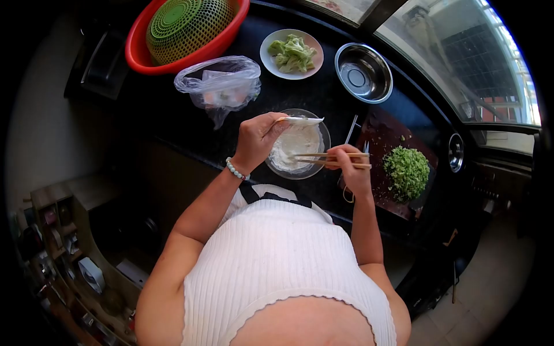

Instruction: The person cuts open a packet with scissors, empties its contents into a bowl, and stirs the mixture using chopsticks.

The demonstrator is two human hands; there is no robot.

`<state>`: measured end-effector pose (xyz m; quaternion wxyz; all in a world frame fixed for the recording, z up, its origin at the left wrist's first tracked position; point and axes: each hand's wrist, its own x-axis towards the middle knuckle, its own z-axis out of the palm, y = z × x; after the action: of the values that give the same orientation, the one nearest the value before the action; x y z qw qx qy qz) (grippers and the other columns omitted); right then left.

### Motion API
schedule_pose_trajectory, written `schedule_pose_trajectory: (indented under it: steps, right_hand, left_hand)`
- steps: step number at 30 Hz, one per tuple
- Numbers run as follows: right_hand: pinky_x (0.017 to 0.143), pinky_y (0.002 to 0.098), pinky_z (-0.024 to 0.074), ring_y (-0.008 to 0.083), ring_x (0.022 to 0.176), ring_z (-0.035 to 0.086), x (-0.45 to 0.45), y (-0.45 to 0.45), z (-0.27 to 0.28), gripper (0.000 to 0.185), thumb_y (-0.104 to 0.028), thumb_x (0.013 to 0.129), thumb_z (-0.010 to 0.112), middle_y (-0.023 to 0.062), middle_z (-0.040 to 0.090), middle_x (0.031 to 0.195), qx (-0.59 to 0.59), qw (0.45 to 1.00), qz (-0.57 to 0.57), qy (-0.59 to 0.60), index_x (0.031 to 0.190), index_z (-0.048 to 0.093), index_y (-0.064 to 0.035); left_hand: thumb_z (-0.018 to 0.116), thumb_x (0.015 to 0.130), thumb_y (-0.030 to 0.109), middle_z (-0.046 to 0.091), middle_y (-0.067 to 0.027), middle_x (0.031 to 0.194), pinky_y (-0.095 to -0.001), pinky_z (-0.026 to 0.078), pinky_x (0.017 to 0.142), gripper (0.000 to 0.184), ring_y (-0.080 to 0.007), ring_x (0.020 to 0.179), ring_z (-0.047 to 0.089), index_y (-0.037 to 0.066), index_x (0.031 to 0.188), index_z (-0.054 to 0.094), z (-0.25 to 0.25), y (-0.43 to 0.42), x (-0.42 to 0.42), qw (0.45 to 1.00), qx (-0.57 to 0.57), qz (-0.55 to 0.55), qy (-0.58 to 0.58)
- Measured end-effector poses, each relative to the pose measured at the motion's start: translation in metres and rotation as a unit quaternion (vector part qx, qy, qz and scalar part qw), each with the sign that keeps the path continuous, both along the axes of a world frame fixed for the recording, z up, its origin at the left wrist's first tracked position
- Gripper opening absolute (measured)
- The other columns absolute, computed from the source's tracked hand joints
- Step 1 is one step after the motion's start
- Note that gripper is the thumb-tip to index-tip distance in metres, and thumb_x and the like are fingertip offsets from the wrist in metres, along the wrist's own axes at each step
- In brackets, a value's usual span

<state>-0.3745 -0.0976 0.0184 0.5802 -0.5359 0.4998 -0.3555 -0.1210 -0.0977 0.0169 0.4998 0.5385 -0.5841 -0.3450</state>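
Note:
In front of me stands a clear glass bowl holding white flour, partly wet-looking. My left hand is closed on a white dish, seen nearly edge-on and tilted over the far side of the bowl. What the dish contains is hidden. My right hand grips a pair of wooden chopsticks, their tips down in the flour. Right of that hand, a heap of chopped green vegetable lies on a dark reddish cutting board.
Beyond the bowl are a plate of green leaves, a metal bowl and a clear plastic bag. A red basin with a green strainer stands far left. A knife lies by the board. Windows border the right.

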Motion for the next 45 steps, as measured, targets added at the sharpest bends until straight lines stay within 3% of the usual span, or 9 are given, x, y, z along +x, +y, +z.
schedule_pose_trajectory:
  steps: [4,10,13,18,27,31,35,39,45]
  right_hand:
    - [0.065,0.0251,0.0541,0.0135,0.071,0.065,0.015,0.004,-0.006,0.019,-0.011,0.093,0.052,0.0081,0.066,0.078,-0.042,0.999,-0.032,-0.016,0.091,0.064,0.0024]
    - [0.067,0.0222,0.0523,0.0126,0.076,0.065,0.001,-0.006,-0.007,0.018,-0.011,0.092,0.054,0.0073,0.066,0.081,-0.031,0.996,-0.084,-0.012,0.092,0.065,0.0026]
    - [0.063,0.0231,0.0532,0.0128,0.071,0.065,0.018,0.005,-0.012,0.019,-0.012,0.092,0.053,0.0083,0.066,0.077,-0.058,0.997,0.039,0.013,0.09,0.065,0.0025]
    - [0.062,0.0233,0.0537,0.013,0.07,0.066,0.008,-0.005,-0.004,0.019,-0.011,0.093,0.051,0.0071,0.067,0.078,-0.06,0.995,-0.077,-0.001,0.091,0.065,0.0014]
    - [0.068,0.0238,0.0534,0.0137,0.076,0.065,0.014,-0.002,-0.003,0.019,-0.011,0.093,0.052,0.0084,0.066,0.081,-0.014,0.998,0.058,0.0,0.092,0.065,0.0024]
    - [0.062,0.0243,0.0542,0.0136,0.071,0.066,-0.002,-0.018,0.003,0.019,-0.012,0.093,0.053,0.0087,0.066,0.079,-0.019,0.997,-0.074,-0.002,0.091,0.066,0.0015]
    - [0.066,0.0255,0.0553,0.0147,0.071,0.066,0.015,-0.004,-0.002,0.019,-0.011,0.093,0.052,0.0086,0.066,0.076,-0.024,0.997,0.069,-0.016,0.091,0.066,0.0019]
    - [0.066,0.0246,0.0534,0.0145,0.073,0.065,-0.003,-0.018,-0.003,0.017,-0.011,0.093,0.054,0.0076,0.066,0.08,-0.042,0.997,-0.067,0.017,0.092,0.065,0.0022]
    - [0.065,0.0254,0.0547,0.0146,0.076,0.066,-0.008,-0.015,0.003,0.019,-0.011,0.094,0.051,0.0095,0.066,0.084,0.024,0.999,0.013,0.027,0.092,0.064,0.0016]
  left_hand:
    - [0.067,0.083,0.007,0.065,-0.0042,0.075,-0.0212,0.046,0.06,0.011,-0.007,0.066,0.057,0.0,0.091,0.065,-0.001,0.002,0.0,1.0,-0.006,0.002,-0.005]
    - [0.067,0.079,0.001,0.067,-0.0104,0.08,-0.0255,0.05,0.063,0.009,-0.0168,0.071,0.065,0.001,0.088,0.065,-0.001,0.001,-0.001,1.0,0.012,-0.002,0.009]
    - [0.064,0.083,0.001,0.067,-0.0071,0.082,-0.0229,0.048,0.062,0.01,-0.0099,0.072,0.061,0.001,0.093,0.065,-0.001,-0.001,-0.005,0.998,-0.056,-0.019,-0.02]
    - [0.063,0.083,-0.001,0.069,-0.0081,0.086,-0.0222,0.05,0.065,0.012,-0.0094,0.076,0.062,0.001,0.095,0.066,-0.008,-0.002,-0.004,0.999,-0.017,-0.013,0.041]
    - [0.067,0.08,0.001,0.069,-0.0064,0.082,-0.0218,0.05,0.064,0.011,-0.0094,0.072,0.063,0.001,0.091,0.066,0.002,-0.002,-0.006,0.999,0.027,-0.022,0.015]
    - [0.069,0.079,0.002,0.066,-0.0033,0.077,-0.0207,0.047,0.062,0.01,-0.0063,0.069,0.059,0.0,0.089,0.067,0.003,-0.003,-0.003,0.999,0.028,-0.022,0.03]
    - [0.072,0.076,0.002,0.067,-0.0089,0.075,-0.0239,0.05,0.06,0.011,-0.013,0.066,0.064,0.001,0.085,0.066,0.002,-0.006,-0.007,0.999,0.038,-0.01,0.03]
    - [0.07,0.077,0.003,0.068,-0.01,0.077,-0.0242,0.051,0.061,0.011,-0.0137,0.069,0.065,0.001,0.088,0.067,-0.006,-0.002,-0.004,0.999,0.029,-0.013,0.027]
    - [0.069,0.077,0.002,0.068,-0.0106,0.078,-0.0244,0.051,0.061,0.012,-0.0138,0.069,0.066,0.001,0.089,0.067,-0.002,-0.006,-0.006,1.0,-0.029,-0.007,-0.009]
